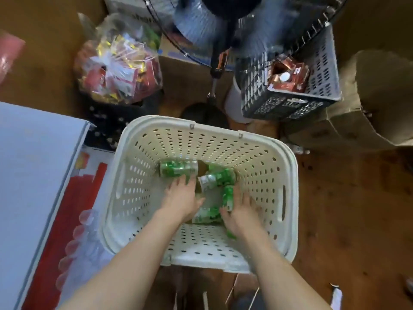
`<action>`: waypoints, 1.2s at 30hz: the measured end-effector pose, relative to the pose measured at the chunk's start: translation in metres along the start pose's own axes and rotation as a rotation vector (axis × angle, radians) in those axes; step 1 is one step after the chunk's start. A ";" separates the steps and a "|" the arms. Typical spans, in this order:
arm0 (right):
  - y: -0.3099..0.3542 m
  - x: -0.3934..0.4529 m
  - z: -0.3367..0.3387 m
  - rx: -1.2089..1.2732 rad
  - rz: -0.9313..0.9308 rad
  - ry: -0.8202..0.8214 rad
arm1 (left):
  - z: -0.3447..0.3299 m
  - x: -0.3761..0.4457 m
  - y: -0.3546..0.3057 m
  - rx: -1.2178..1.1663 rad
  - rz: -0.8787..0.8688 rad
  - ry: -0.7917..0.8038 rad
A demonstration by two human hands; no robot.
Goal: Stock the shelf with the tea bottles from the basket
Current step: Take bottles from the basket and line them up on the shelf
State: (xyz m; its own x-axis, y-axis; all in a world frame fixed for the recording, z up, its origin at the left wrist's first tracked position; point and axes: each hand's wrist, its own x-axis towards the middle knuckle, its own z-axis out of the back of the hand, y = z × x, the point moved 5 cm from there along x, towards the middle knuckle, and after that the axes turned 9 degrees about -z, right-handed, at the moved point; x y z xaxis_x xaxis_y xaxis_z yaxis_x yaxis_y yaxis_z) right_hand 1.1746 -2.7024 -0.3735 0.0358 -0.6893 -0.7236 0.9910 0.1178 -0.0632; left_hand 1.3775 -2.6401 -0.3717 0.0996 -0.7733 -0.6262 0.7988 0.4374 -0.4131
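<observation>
Your left hand (182, 198) is down inside the basket (288, 189), fingers spread and fairly straight, lying over the bottles; whether it has hold of one you cannot tell, since the frame is blurred there. Your right hand (242, 214) is low in the basket too, just beside it, with its fingers and thumb set around a green-labelled tea bottle (228, 196) that lies lengthwise toward you; the grip itself is too smeared to call.

Between your two hands another bottle (206, 214) lies on the basket floor, partly under your wrists. Past your fingertips, two more tea bottles lie on their sides: one (178, 168) toward the far left, one (215, 179) angled across the middle.

The basket is cream, perforated, and stands on the brown floor (348, 220). To its left sits a white box (33, 175) with red markings. Beyond it, a clear bag of packets (118, 68) lies at the far left, a dark crate (288, 90) holding brown cartons at the far right, and a cardboard box (368, 104) at the right edge.
</observation>
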 end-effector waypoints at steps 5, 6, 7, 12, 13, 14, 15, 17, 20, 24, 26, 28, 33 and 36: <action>0.002 0.025 -0.024 -0.118 -0.064 0.141 | -0.025 0.050 0.009 0.070 0.022 0.059; 0.002 0.027 -0.028 -0.151 -0.073 0.152 | -0.031 0.059 0.009 0.081 0.019 0.076; 0.001 0.027 -0.032 -0.189 -0.069 0.160 | -0.039 0.066 0.008 0.082 0.015 0.097; 0.004 0.024 -0.032 -0.260 -0.039 0.166 | -0.079 0.100 0.004 0.084 0.024 0.143; 0.006 0.023 -0.025 -0.220 -0.051 0.152 | -0.086 0.105 0.006 0.082 0.036 0.154; 0.006 0.023 -0.018 -0.173 -0.066 0.123 | -0.091 0.109 0.008 0.075 0.050 0.156; 0.006 0.023 -0.010 -0.121 -0.071 0.081 | -0.095 0.112 0.009 0.072 0.062 0.151; 0.009 0.025 0.006 -0.018 -0.060 -0.025 | -0.098 0.120 0.009 0.123 0.064 0.137; 0.014 0.034 0.018 0.166 -0.032 -0.114 | -0.101 0.131 0.011 0.233 0.074 0.124; 0.018 0.039 0.013 0.304 0.006 -0.103 | -0.110 0.131 0.024 0.262 0.076 0.151; 0.015 0.042 0.014 0.419 0.001 -0.117 | -0.109 0.131 0.029 0.207 0.076 0.168; 0.013 0.046 0.017 0.522 -0.007 -0.134 | -0.100 0.128 0.033 0.099 0.089 0.178; 0.015 0.055 0.021 0.628 0.008 -0.161 | -0.061 0.103 0.037 -0.278 0.139 0.119; 0.021 0.056 0.016 0.655 0.065 -0.194 | -0.032 0.084 0.035 -0.337 0.080 -0.027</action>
State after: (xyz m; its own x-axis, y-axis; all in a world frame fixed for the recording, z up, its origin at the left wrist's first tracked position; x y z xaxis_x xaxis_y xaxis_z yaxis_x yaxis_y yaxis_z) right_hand 1.1993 -2.7498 -0.4038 0.0600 -0.8182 -0.5717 0.8574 -0.2510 0.4492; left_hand 1.3948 -2.6748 -0.4601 0.1730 -0.7401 -0.6499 0.5472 0.6208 -0.5614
